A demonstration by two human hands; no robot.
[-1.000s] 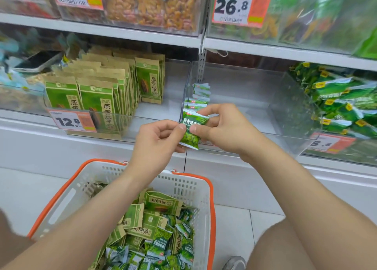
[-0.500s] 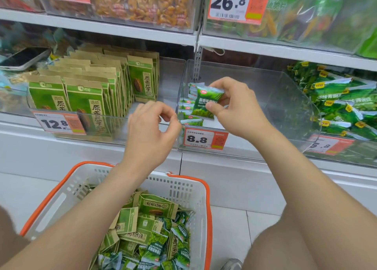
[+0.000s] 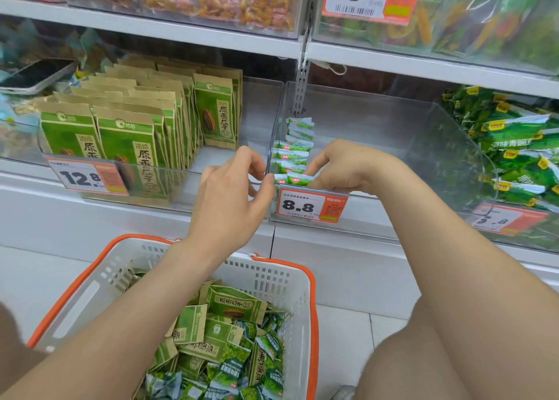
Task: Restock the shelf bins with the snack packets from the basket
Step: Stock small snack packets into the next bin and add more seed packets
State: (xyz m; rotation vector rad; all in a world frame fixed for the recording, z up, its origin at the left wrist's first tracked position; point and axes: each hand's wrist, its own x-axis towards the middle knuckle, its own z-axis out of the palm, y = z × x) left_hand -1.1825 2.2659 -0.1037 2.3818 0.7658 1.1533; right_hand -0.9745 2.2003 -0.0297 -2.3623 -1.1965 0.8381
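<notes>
A white basket with an orange rim (image 3: 284, 266) stands on the floor below me, holding several green snack packets (image 3: 230, 339). In the clear shelf bin (image 3: 393, 121) a row of small green packets (image 3: 295, 151) stands along the left wall. My right hand (image 3: 348, 167) reaches down into the bin and pinches the front packet (image 3: 298, 178) of that row. My left hand (image 3: 230, 200) hovers at the bin's front left corner with loosely curled fingers and holds nothing.
The bin to the left holds upright brown and green seed packets (image 3: 136, 133). The bin on the right is heaped with green packets (image 3: 514, 145). A price tag reading 8.8 (image 3: 311, 206) hangs on the bin front. A phone (image 3: 36, 76) lies at far left.
My left hand let go of the small green packet. My right hand carried it up over the bin's rim and down to the front of the row.
</notes>
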